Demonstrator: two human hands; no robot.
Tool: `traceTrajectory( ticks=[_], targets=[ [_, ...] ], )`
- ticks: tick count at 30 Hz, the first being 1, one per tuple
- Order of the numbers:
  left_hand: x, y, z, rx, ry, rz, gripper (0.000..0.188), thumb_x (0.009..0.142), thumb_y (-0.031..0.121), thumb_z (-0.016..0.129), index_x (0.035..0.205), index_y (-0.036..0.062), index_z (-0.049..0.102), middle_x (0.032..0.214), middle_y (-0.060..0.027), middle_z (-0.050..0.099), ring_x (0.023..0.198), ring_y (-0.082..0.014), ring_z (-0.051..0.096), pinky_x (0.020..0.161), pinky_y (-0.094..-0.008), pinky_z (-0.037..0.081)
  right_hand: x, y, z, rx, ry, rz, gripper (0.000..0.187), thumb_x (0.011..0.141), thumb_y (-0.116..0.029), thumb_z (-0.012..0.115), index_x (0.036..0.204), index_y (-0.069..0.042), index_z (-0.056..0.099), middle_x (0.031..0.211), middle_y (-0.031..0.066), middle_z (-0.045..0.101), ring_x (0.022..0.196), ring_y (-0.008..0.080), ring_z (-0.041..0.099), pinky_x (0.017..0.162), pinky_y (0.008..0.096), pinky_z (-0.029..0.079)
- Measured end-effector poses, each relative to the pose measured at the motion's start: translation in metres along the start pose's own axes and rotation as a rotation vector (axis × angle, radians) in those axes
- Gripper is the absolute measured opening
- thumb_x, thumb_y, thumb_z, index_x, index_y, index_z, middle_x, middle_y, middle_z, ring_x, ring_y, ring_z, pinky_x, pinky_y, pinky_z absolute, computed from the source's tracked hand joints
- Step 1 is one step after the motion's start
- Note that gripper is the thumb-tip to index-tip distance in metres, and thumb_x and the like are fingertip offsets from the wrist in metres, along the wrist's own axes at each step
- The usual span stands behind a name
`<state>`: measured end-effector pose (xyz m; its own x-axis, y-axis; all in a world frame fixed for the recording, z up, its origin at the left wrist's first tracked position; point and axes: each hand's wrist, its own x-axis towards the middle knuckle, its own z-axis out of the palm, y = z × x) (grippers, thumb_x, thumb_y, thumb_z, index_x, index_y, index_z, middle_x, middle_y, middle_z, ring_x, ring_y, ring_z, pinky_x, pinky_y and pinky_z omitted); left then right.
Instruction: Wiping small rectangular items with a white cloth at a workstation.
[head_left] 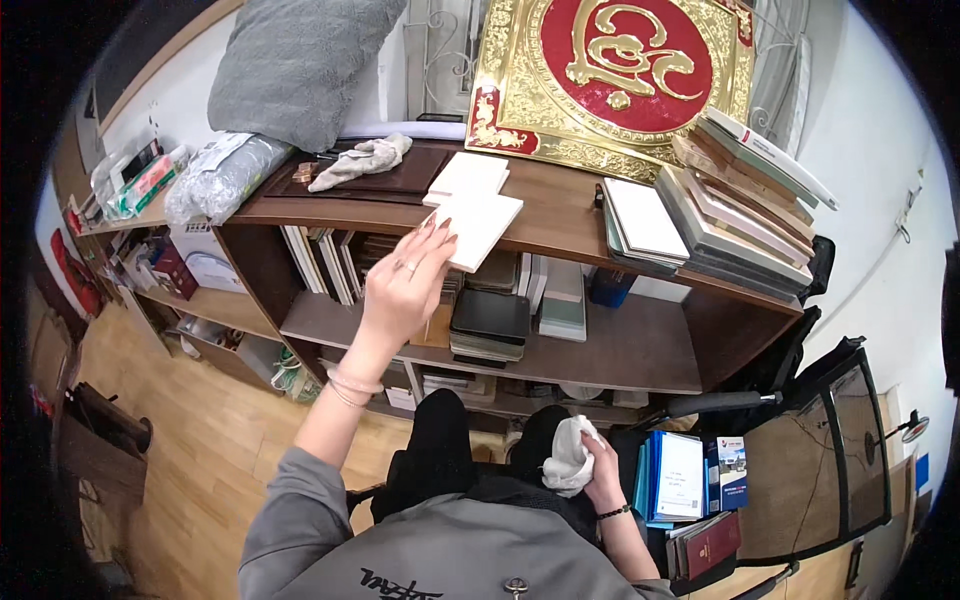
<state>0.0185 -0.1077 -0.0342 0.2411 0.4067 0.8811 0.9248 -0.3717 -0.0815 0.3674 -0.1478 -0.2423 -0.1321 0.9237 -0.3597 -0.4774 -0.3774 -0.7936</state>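
Observation:
My left hand reaches forward to the shelf top and is closed on the near left edge of a white flat panel. Just behind that panel, a small stack of similar white panels lies on the shelf top, partly overlapped by it. Low by my lap, my right hand grips a crumpled white cloth. A second greyish cloth rests on a dark brown board to the left of the stack.
A dark wooden shelf unit holds books and dark panels. Behind stands a gold and red ornate plaque. Sample boards pile up at the right. A grey cushion is at the back left. A chair with folders stands right.

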Motion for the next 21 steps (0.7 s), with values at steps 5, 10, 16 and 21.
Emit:
traceTrajectory(
  ticks=[5, 10, 16, 21],
  targets=[
    [-0.051, 0.088, -0.012, -0.799, 0.414, -0.748, 0.012, 0.090, 0.010, 0.054, 0.092, 0.0017, 0.045, 0.099, -0.0103, 0.064, 0.088, -0.0075, 0.059, 0.073, -0.0218, 0.046, -0.050, -0.064, 0.079, -0.142, -0.028, -0.490, 0.040, 0.084, -0.006, 0.057, 0.121, 0.005, 0.047, 0.115, 0.0131, 0.056, 0.102, 0.0198, 0.056, 0.088, 0.0314, 0.044],
    [-0.076, 0.138, -0.013, -1.214, 0.405, -1.119, 0.014, 0.093, 0.014, 0.050, 0.096, 0.0025, 0.043, 0.091, -0.0040, 0.060, 0.084, -0.0056, 0.056, 0.074, -0.0196, 0.044, -0.082, -0.102, 0.150, -0.591, -0.008, -1.268, 0.043, 0.080, -0.002, 0.057, 0.122, 0.004, 0.047, 0.125, 0.0198, 0.050, 0.116, 0.0277, 0.050, 0.096, 0.0361, 0.040],
    [-0.073, 0.146, -0.022, -1.672, 0.348, -1.286, 0.026, 0.094, 0.016, 0.050, 0.112, -0.0020, 0.048, 0.095, -0.0027, 0.059, 0.083, -0.0050, 0.055, 0.071, -0.0186, 0.043, -0.057, -0.080, 0.197, -1.172, -0.004, -1.433, 0.047, 0.073, 0.002, 0.059, 0.119, 0.002, 0.051, 0.122, 0.0217, 0.051, 0.119, 0.0354, 0.046, 0.098, 0.0390, 0.038],
    [-0.100, 0.141, -0.022, -1.598, 0.368, -1.228, 0.032, 0.094, 0.014, 0.049, 0.120, -0.0039, 0.049, 0.103, -0.0041, 0.059, 0.089, -0.0066, 0.055, 0.077, -0.0205, 0.044, -0.057, -0.063, 0.193, -1.164, -0.308, -1.412, 0.046, 0.070, 0.003, 0.060, 0.116, 0.002, 0.054, 0.121, 0.0190, 0.053, 0.114, 0.0364, 0.050, 0.094, 0.0411, 0.042]
  ],
)
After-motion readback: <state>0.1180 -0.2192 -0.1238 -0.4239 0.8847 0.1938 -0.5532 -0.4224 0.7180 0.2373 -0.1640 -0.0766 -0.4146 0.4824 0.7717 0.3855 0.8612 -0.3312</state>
